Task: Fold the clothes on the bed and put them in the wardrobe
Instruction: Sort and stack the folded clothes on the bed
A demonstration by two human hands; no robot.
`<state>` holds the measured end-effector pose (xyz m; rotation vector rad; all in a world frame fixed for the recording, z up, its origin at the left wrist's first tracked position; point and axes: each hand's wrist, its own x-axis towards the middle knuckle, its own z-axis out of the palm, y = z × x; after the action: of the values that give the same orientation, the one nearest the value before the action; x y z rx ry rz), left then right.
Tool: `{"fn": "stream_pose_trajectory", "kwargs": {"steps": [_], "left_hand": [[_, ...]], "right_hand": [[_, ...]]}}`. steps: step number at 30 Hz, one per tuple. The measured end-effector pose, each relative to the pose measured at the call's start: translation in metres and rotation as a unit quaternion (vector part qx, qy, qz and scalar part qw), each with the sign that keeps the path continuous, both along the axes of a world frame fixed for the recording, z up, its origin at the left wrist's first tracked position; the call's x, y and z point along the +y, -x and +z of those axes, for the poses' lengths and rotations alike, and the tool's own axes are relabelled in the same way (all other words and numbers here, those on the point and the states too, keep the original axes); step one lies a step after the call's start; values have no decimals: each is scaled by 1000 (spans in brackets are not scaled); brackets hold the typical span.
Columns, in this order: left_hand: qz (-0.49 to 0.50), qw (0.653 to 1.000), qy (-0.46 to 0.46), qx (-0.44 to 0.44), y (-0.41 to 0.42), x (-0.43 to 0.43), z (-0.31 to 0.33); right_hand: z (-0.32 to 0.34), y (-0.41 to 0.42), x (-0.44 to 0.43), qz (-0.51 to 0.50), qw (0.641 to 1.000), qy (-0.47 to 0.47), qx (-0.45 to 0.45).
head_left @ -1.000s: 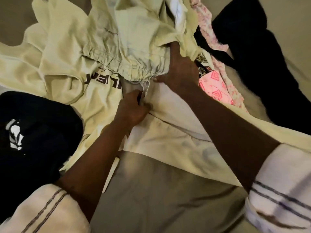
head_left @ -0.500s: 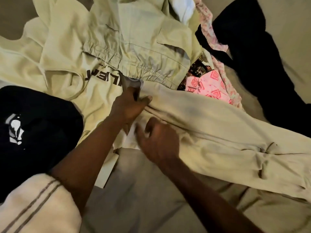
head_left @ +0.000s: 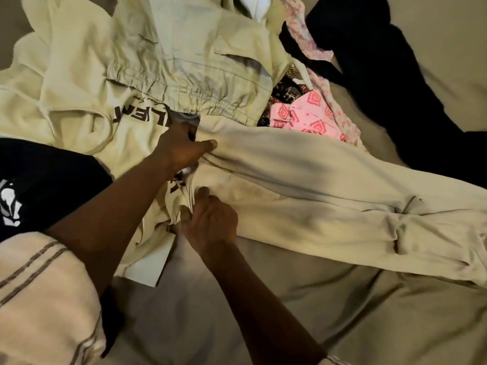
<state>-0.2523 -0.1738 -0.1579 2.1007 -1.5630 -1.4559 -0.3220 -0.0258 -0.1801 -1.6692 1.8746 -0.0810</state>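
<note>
Cream trousers (head_left: 329, 196) lie stretched across the bed from the middle out to the right. My left hand (head_left: 181, 148) grips their waistband at the upper corner, thumb lying on the cloth. My right hand (head_left: 210, 222) pinches the waistband's lower corner, fingers curled into the fabric. Under the waistband lies a cream hoodie (head_left: 87, 101) with dark lettering. A pale green pair of shorts (head_left: 200, 64) with an elastic waist lies on top of the hoodie, just beyond my left hand.
A black garment with a white print (head_left: 44, 185) lies at the left. Pink patterned cloth (head_left: 303, 114) and a dark garment (head_left: 382, 75) lie at the upper right. The tan bedsheet (head_left: 316, 312) shows bare in front of me.
My right hand let go of the shorts, came back toward me and took the trousers' lower waistband corner. The trousers now lie spread out to the right. My left hand stayed at the waistband.
</note>
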Motion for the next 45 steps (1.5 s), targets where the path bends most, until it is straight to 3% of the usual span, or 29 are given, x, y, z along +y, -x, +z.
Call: {"fn": "stream_pose_trajectory", "kwargs": {"steps": [3,8,11,15,19,21,23,24,27,29,32,35,37,39,40,42,45], "left_hand": [[36,999,-35,20,1,-3,4],[71,991,-80,75,12,5,42],[42,991,-78,102,42,18,70],[3,997,0,82,116,42,86],[-102,993,66,-5,190,70,73],[-106,994,15,35,213,78,61],[-31,991,-27,126,218,84,52],[24,989,-7,143,213,85,48],[155,981,105,50,184,95,36],[202,974,102,-30,160,112,23],[173,984,11,-53,140,137,6],[114,993,-23,-24,130,148,0],[108,993,-39,34,126,147,-2],[98,992,-47,60,123,145,-2],[96,992,-45,73,121,144,-3],[107,987,-49,112,122,144,0],[150,965,-82,200,119,149,8]], "right_hand": [[9,9,-7,-83,984,-57,-147],[41,50,4,-206,903,-124,-357],[62,95,27,-241,869,-86,-423],[63,155,66,-314,809,-83,-489],[47,197,91,-412,787,-77,-454],[41,216,98,-422,794,-96,-427],[36,232,99,-406,799,-147,-419],[36,237,97,-400,798,-162,-422],[39,247,90,-404,796,-140,-427],[38,249,85,-401,830,-102,-375],[36,257,78,-384,885,-54,-257],[48,258,68,-407,901,-1,-147],[59,255,62,-389,908,128,-84],[69,244,53,-330,908,231,-112],[72,237,46,-293,916,235,-141],[72,225,27,-235,945,149,-174],[65,208,-10,-168,981,30,-89]]}}
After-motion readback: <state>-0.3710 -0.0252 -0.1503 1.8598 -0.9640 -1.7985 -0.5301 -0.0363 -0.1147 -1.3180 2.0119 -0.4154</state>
